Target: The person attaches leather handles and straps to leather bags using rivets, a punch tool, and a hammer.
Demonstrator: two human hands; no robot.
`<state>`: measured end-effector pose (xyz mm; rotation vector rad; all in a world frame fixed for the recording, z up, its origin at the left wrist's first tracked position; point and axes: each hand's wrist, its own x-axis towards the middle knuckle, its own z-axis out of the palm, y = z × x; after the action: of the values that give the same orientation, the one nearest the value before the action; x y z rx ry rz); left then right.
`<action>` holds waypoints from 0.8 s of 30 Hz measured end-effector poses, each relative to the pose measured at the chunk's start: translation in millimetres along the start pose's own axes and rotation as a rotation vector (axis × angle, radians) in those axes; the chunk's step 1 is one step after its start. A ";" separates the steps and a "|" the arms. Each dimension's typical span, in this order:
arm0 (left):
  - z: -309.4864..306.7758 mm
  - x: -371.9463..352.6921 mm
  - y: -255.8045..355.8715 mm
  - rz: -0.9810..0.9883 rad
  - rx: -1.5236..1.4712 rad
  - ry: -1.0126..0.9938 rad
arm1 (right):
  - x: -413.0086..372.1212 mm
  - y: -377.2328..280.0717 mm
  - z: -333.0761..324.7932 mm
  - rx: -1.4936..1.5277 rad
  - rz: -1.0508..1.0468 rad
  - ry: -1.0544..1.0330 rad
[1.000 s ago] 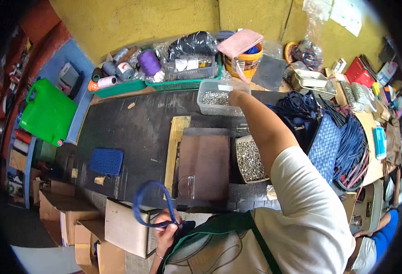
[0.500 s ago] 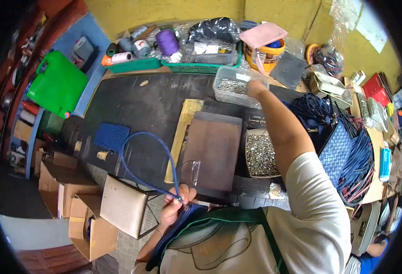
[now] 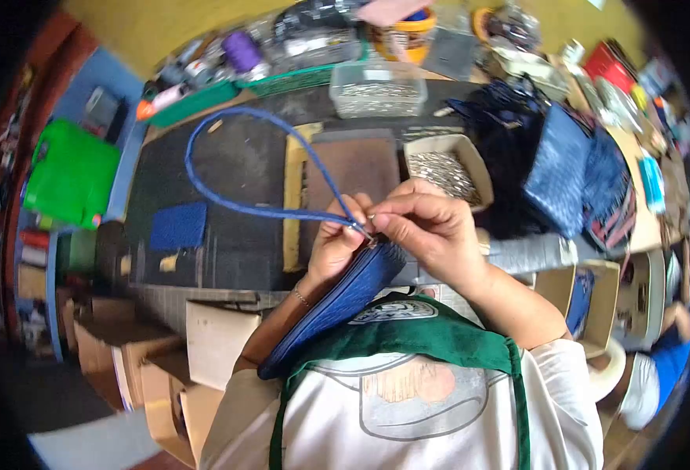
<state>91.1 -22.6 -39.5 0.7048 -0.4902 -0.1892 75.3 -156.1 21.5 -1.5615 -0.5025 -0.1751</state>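
A woven blue pouch (image 3: pixel 325 317) lies slanted against my body, its upper end at my fingers. A blue cord strap (image 3: pixel 282 212) loops out from that end over the table. My left hand (image 3: pixel 333 247) is closed around the strap's base, where a small metal fitting joins the pouch. Close against it, my right hand (image 3: pixel 439 235) pinches a tiny shiny metal piece (image 3: pixel 372 217) between thumb and forefinger; its exact kind is too small to tell.
On the dark table (image 3: pixel 235 168) lie a brown board (image 3: pixel 353 168), a yellow strip (image 3: pixel 292 235) and a blue woven piece (image 3: pixel 179 225). A clear tub (image 3: pixel 378 102) and a cardboard box (image 3: pixel 482 176) hold small metal parts. Blue woven bags (image 3: pixel 552 176) are piled right.
My right hand has come back from the clear tub to the strap's base, now pinching a small metal piece. My left hand has raised the strap and pouch; the view has shifted.
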 end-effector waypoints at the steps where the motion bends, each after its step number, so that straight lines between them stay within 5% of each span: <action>1: 0.0 -1.2 -3.1 -0.016 -0.012 -0.040 | -8.5 -1.5 0.2 -0.012 -0.018 0.041; 3: 3.0 -7.7 -9.1 -0.067 -0.047 -0.057 | -24.5 -7.2 5.7 0.003 0.030 0.144; 8: 10.1 -13.3 -6.2 -0.103 -0.083 -0.138 | -38.2 -10.8 8.5 -0.373 -0.325 0.178; 11: 12.3 -13.0 -2.1 -0.024 0.077 -0.223 | -34.7 -13.1 10.9 -0.355 -0.385 0.266; 17: 25.1 -22.3 11.0 -0.065 0.227 -0.007 | -34.5 -18.8 7.1 -0.367 -0.401 0.186; 20: 21.1 -22.4 14.6 -0.082 0.082 -0.012 | -37.9 -20.8 9.8 0.124 -0.001 0.225; 24: 21.8 -28.9 17.2 -0.154 0.070 0.078 | -32.9 -20.7 7.3 -0.231 -0.219 0.042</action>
<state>55.2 -12.8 -24.5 0.8160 -0.3692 -0.2884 36.1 -156.1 26.2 -1.7213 -0.6375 -0.4462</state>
